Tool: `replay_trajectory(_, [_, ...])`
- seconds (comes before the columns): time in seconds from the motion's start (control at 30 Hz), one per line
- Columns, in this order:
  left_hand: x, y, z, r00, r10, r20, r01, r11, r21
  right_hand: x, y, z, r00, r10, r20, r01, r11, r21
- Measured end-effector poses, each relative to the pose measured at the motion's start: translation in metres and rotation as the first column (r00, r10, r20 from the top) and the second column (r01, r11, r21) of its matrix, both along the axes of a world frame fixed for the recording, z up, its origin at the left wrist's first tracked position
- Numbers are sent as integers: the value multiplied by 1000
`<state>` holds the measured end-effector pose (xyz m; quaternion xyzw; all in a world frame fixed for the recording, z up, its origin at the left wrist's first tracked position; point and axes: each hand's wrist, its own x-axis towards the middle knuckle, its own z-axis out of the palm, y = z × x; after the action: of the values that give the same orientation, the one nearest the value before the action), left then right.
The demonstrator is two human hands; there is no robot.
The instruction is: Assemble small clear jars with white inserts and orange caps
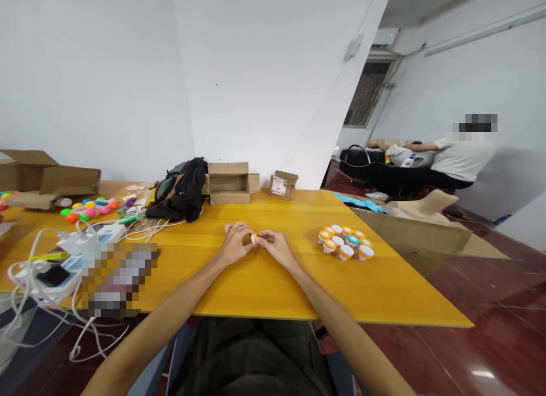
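Observation:
Over the middle of the table, my left hand (234, 245) and my right hand (276, 247) meet at a small orange-and-white lidded jar (255, 238). Fingers of both hands are curled round it and cover most of it, so its lower part is hidden. To the right of my hands stands a cluster of several small clear jars (346, 251) with orange-rimmed white lids. One jar among them has a teal lid (352, 239).
Open cardboard boxes (229, 198), a small carton (283, 185) and a black bag (183, 188) line the table's back. At left lie colourful balls (89, 205), power strips (111, 233) and tangled white cables. A person (463, 157) sits at the far right.

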<state>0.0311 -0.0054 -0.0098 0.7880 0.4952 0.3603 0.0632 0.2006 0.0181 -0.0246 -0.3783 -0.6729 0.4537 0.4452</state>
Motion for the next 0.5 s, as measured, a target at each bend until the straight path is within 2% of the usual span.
replay_trajectory(0.13, [1,-2,2,1000,-4,-19,4,1000,6,-1,0,0,997,-41,68,41,999,4])
replay_trajectory(0.33, [1,-4,1,998,5,-63,-5,1000,-2,-6,-4,1,979,-128,157,114,989,93])
replay_trajectory(0.5, [0,-4,0,994,-31,-101,28,999,-33,-8,-3,-1,979,-151,135,134,983,129])
